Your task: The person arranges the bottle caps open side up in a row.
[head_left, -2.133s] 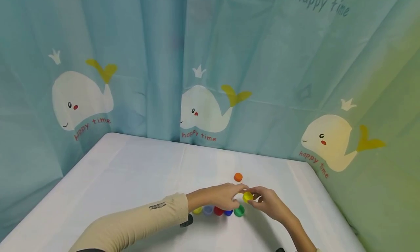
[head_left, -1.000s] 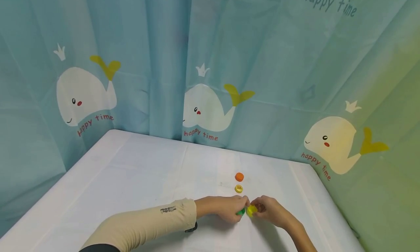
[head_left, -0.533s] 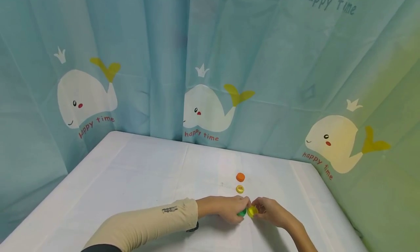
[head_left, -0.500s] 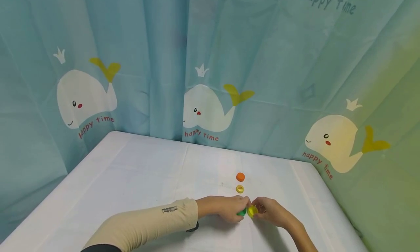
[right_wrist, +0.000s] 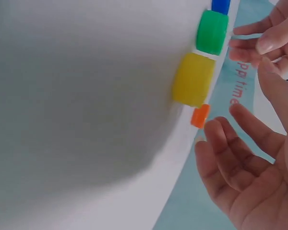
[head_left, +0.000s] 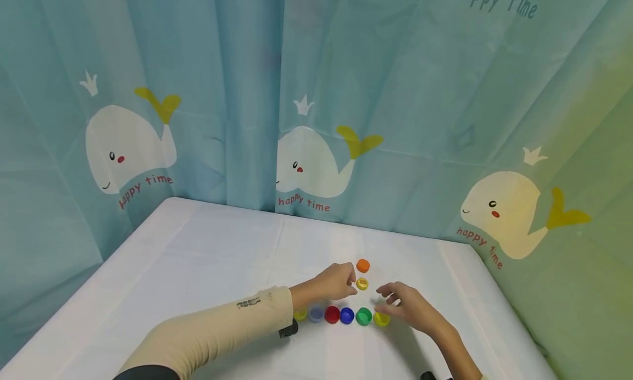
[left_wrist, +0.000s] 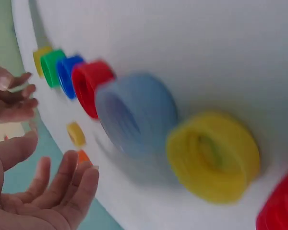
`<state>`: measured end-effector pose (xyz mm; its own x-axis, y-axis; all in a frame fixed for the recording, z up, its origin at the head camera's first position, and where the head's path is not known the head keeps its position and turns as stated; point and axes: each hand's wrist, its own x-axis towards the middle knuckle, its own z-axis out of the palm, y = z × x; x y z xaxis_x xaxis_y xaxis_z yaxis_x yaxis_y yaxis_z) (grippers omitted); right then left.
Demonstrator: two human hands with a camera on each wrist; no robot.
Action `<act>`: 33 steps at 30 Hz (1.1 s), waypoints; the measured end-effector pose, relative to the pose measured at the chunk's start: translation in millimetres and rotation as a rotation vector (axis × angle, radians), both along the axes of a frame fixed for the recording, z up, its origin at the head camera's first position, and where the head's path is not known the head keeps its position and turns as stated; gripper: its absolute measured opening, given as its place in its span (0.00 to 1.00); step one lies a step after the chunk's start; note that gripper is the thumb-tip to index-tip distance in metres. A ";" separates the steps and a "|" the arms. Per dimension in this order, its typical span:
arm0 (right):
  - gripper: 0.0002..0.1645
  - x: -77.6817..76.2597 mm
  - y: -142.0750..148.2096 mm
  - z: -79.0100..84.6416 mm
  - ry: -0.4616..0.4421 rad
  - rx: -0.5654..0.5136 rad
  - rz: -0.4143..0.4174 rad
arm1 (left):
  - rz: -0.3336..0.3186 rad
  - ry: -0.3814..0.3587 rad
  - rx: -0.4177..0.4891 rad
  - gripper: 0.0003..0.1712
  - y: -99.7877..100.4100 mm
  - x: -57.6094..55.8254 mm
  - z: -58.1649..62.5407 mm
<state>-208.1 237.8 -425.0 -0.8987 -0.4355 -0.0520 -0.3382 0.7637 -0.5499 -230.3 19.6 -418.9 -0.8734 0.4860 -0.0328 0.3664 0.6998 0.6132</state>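
A row of plastic bottle caps lies on the white table, hollow sides up. In the head view it runs from a yellow cap (left_wrist: 213, 158) by my left sleeve through pale blue (head_left: 316, 314), red (head_left: 332, 314), blue (head_left: 347, 315) and green (head_left: 364, 316) caps to another yellow cap (head_left: 382, 319). Beyond the row sit a small gold-yellow cap (head_left: 362, 284) and an orange cap (head_left: 363, 266). My left hand (head_left: 335, 281), fingers loosely bent and holding nothing, hovers left of the small gold-yellow cap. Over the right end of the row, my right hand (head_left: 409, 307) is empty with relaxed fingers.
One more red cap (left_wrist: 284, 208) shows at the corner of the left wrist view, hidden in the head view. The white table (head_left: 222, 248) backs onto a blue-green curtain (head_left: 247, 94) printed with whales. A black wrist camera (head_left: 289, 329) hangs under my left sleeve.
Both hands have let go of the green cap and the right-hand yellow cap, which stay in the row. My left hand has moved away toward the small gold-yellow cap; my right hand has lifted slightly.
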 end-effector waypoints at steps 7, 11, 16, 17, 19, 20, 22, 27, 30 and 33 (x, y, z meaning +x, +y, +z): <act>0.16 -16.4 -10.4 8.3 0.068 0.031 -0.044 | 0.080 -0.056 -0.005 0.13 -6.0 -17.5 6.3; 0.14 -26.1 -16.1 7.4 0.041 0.052 -0.083 | 0.055 -0.083 -0.006 0.13 -1.9 -23.9 2.6; 0.13 -40.0 -22.5 1.1 -0.007 0.101 -0.065 | 0.078 -0.196 -0.007 0.16 4.3 -28.6 -1.1; 0.13 -43.0 -23.0 -0.5 -0.007 0.107 -0.050 | 0.089 -0.224 -0.006 0.16 5.3 -29.3 -1.2; 0.13 -48.0 -23.2 -2.6 0.005 0.116 -0.014 | 0.096 -0.258 -0.009 0.18 7.3 -30.6 -0.5; 0.13 -50.2 -22.9 -3.5 0.012 0.116 0.006 | 0.096 -0.268 -0.007 0.18 8.5 -31.1 -0.2; 0.13 -54.1 -21.0 -6.3 0.053 0.110 0.070 | 0.091 -0.264 -0.018 0.19 11.3 -31.7 0.5; 0.11 -59.4 -23.7 -9.3 0.074 0.096 0.100 | 0.084 -0.259 -0.103 0.20 19.7 -33.1 0.1; 0.11 -60.4 -30.5 -8.4 0.056 0.112 0.058 | 0.065 -0.251 -0.175 0.17 23.6 -34.0 -0.4; 0.10 -60.4 -34.8 -9.3 0.064 0.130 0.048 | 0.043 -0.239 -0.219 0.13 25.6 -34.3 -1.2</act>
<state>-268.6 203.0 -434.3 -0.8804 -0.4711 -0.0542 -0.4068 0.8091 -0.4241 -264.6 45.1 -420.2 -0.8479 0.4079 -0.3385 0.1979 0.8360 0.5117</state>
